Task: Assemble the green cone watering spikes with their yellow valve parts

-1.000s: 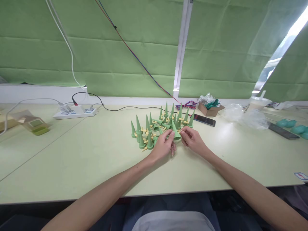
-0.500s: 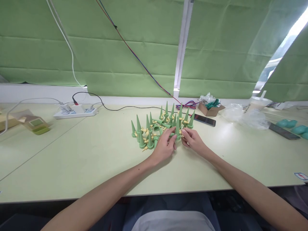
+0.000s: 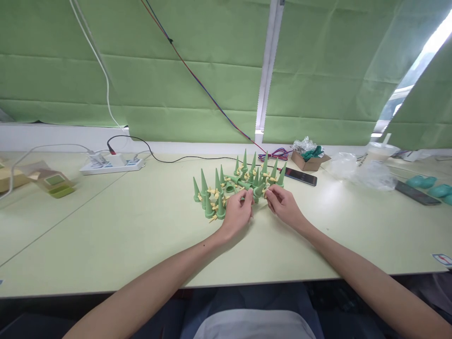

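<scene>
Head view: right hand pinches one yellow piece; left hand curls, hold unclear.

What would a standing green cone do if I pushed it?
A standing green cone might tip, being tall and narrow. Lying down, it could roll, since its body looks round. It's probably light: another cone looks hollow inside.
</scene>
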Action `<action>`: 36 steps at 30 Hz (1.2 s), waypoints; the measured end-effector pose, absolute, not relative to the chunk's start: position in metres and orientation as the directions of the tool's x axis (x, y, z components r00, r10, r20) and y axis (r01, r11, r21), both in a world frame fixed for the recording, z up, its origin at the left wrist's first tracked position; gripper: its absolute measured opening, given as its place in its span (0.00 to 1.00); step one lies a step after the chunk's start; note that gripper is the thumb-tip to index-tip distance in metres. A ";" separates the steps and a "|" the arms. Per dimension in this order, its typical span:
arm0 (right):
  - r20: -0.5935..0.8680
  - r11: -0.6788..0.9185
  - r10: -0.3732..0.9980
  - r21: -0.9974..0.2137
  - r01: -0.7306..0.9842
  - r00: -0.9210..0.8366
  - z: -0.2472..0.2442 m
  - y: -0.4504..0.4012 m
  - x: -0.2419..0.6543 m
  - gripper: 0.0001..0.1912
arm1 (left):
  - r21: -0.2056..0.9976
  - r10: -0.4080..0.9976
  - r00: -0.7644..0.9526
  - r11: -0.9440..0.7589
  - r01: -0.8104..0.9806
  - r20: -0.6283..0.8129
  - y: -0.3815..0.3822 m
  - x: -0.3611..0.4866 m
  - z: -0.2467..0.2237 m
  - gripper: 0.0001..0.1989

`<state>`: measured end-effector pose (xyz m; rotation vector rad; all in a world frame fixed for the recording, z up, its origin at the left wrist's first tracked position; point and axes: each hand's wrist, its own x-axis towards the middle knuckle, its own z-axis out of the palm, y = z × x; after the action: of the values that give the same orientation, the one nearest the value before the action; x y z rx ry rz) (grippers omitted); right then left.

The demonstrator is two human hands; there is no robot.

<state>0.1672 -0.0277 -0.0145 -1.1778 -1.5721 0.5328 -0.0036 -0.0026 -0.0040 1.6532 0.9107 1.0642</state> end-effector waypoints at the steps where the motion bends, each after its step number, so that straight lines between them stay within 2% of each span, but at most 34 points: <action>1: 0.478 0.422 0.878 -0.795 0.436 0.023 -0.014 -0.028 0.168 0.17 | 0.965 0.909 0.366 -0.246 0.087 0.199 -0.002 -0.003 -0.004 0.26; 5: 0.488 0.449 0.872 -0.755 0.478 -0.048 -0.013 -0.029 0.168 0.14 | 0.988 0.904 0.416 -0.138 0.064 0.099 0.000 -0.003 -0.006 0.31; 15: 0.465 0.438 0.883 -0.763 0.475 -0.066 -0.016 -0.029 0.168 0.14 | 0.994 0.864 0.497 -0.108 0.020 0.084 0.004 -0.004 -0.009 0.30; 30: 0.429 0.398 0.903 -0.801 0.446 -0.035 -0.018 -0.027 0.170 0.21 | 0.962 0.819 0.542 -0.266 0.068 0.189 -0.003 -0.007 -0.001 0.25; 36: 0.358 0.354 0.933 -0.898 0.260 -0.034 -0.021 -0.025 0.167 0.24 | 0.938 0.810 0.527 -0.340 0.064 0.257 -0.004 -0.006 -0.002 0.22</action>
<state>0.1675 -0.0252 -0.0212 -1.1179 -1.5389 0.7828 -0.0056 -0.0043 -0.0017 1.7597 0.7335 0.9271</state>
